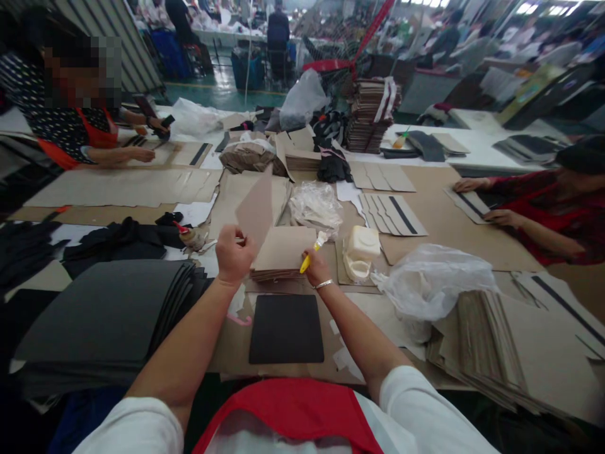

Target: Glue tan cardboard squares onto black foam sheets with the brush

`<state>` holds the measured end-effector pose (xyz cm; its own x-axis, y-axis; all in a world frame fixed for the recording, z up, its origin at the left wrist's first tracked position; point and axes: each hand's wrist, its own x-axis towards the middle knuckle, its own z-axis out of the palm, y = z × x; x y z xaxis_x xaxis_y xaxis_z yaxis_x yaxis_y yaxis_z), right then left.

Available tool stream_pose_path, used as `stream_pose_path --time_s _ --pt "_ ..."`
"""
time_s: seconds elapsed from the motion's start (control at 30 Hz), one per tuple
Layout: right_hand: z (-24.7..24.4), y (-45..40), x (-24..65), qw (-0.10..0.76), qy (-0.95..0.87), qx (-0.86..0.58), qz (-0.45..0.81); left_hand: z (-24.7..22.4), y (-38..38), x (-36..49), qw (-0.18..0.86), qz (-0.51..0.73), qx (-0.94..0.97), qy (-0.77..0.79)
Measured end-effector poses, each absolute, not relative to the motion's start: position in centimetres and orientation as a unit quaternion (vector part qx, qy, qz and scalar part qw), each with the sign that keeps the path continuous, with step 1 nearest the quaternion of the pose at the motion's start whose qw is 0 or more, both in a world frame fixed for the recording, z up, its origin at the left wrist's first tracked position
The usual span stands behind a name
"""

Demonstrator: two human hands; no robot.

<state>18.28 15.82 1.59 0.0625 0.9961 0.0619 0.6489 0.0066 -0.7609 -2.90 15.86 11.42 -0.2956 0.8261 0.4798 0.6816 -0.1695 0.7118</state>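
left hand (pixel 234 255): pinches a tan card (pixel 256 207) at its lower edge, thumb against fingers, the card raised and tilted
right hand (pixel 317 270): fingers closed round the yellow handle of a brush (pixel 306 262), pale bristles pointing up and away
card stack (pixel 283 249): several tan cards lie between the hands, so more than the held one seems left to handle
dark panel (pixel 286 329): flat on the near side of the stack, apart from the held card; the two look not yet joined
coating: cannot tell whether the card or panel has been brushed
grey panels (pixel 108 309): a thick pile at the left, seemingly plenty left
tan sheets (pixel 548 340): a large fanned pile at the right; whether finished or waiting, cannot tell
white container (pixel 365 243): just beside the card stack, contents unclear
stage: looks partway through one piece, with no sure count of finished ones
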Motion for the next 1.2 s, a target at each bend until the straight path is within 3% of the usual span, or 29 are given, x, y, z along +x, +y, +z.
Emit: stream_pose_path --time_s 0.1,0.2,0.4,0.53,0.7,0.9,1.2 --pt "2.8 14.9 17.5 0.409 -0.589 -0.624 0.312 11.1 12.9 -3.0 0.263 0.630 0.447 0.578" --pt "3.7 12.8 17.4 0.471 -0.550 -0.610 0.323 9.1 9.4 -1.1 0.449 0.657 0.327 0.510" --pt "2.4 7.4 19.9 0.468 -0.538 -0.651 0.261 5.7 3.9 0.6 0.577 0.599 0.258 0.492" --pt "-0.1 2.5 23.2 0.386 -0.567 -0.686 0.243 2.3 1.3 -2.6 0.583 0.544 0.245 0.551" --pt "-4.7 -1.9 25.1 0.249 -0.599 -0.711 0.271 -3.8 -1.7 -5.6 0.568 0.349 0.299 0.682" --pt "-8.8 -0.9 23.6 0.228 -0.577 -0.736 0.271 -7.2 -1.4 -5.6 0.516 0.292 0.333 0.733" --pt "-11.0 1.9 22.0 0.179 -0.599 -0.735 0.263 -9.4 2.0 -6.9 0.420 0.180 0.462 0.760"
